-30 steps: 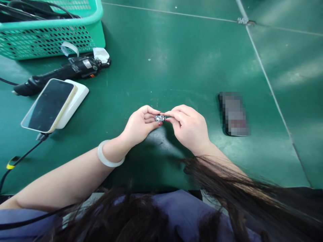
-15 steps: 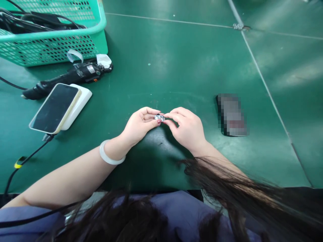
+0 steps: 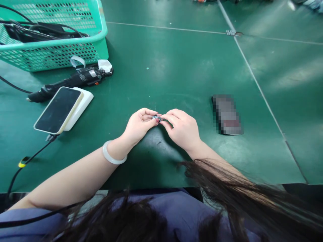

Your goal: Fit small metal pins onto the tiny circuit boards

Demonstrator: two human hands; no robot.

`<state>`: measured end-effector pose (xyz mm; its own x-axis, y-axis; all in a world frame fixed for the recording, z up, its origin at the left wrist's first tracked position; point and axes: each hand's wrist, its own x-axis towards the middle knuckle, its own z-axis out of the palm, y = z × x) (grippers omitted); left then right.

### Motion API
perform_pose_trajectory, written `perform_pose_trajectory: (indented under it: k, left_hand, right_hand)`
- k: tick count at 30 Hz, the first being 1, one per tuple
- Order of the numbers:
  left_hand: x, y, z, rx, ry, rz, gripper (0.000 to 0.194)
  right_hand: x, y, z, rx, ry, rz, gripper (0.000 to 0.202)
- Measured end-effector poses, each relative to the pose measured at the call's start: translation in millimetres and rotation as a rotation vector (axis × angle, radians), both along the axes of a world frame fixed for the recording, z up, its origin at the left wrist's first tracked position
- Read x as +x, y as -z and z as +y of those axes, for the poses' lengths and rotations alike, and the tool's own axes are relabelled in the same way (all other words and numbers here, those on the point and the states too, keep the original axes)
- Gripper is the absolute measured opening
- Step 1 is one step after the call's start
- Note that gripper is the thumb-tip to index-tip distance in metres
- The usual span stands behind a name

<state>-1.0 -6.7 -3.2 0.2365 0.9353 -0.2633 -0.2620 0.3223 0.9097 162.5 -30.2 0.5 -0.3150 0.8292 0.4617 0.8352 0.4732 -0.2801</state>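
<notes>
A small silvery and dark part (image 3: 156,118) is held between both hands, just above the green table (image 3: 161,80). My left hand (image 3: 138,126) pinches it between thumb and fingers from the left, a pale bangle around the wrist. From the right, the thumb and index fingertips of my right hand (image 3: 183,129) close on the part's right end. The fingertips cover some of it, and its details are too small to make out.
At the upper left, a green basket (image 3: 50,53) holds black cables. Below it lie a black tool (image 3: 73,80) and a phone (image 3: 58,109) leaning on a white block (image 3: 80,109). A dark, blurred-out object (image 3: 227,116) lies to the right.
The view has shifted slightly, so the surroundings sit a little lower. Both hands keep their hold on the small part, which looks slightly turned between the fingertips.
</notes>
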Motion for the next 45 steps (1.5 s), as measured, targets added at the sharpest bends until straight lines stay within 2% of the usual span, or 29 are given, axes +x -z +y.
perform_pose_trajectory:
  k: [16, 26, 31, 35, 39, 42, 45]
  left_hand:
    - [-1, 0.3, -1, 0.015, 0.006, -0.007, 0.027]
    - [4, -3.3, -2, -0.099, -0.043, -0.073, 0.021]
    - [0, -5.3, -4, -0.160, -0.061, -0.057, 0.020]
    - [-19, -11.4, -4, -0.151, -0.016, 0.131, 0.026]
    - [-53, -20.5, -10, -0.041, -0.017, 0.441, 0.026]
    - [-83, -30.1, -22, 0.037, -0.050, 0.737, 0.023]
    - [-111, -39.8, -37, 0.105, -0.122, 1.177, 0.022]
  right_hand:
    - [-1, 2.0, 0, -0.032, 0.011, 0.047, 0.022]
    - [-10, 4.2, 0, -0.026, 0.080, 0.083, 0.023]
    - [-15, 6.0, -1, -0.043, 0.030, 0.113, 0.022]
    - [-8, 9.0, 3, -0.141, 0.011, 0.222, 0.021]
    - [4, 13.7, 10, -0.242, 0.076, 0.303, 0.020]
    - [8, 16.4, 13, -0.286, 0.093, 0.327, 0.016]
    - [7, 17.6, 14, -0.318, 0.080, 0.332, 0.015]
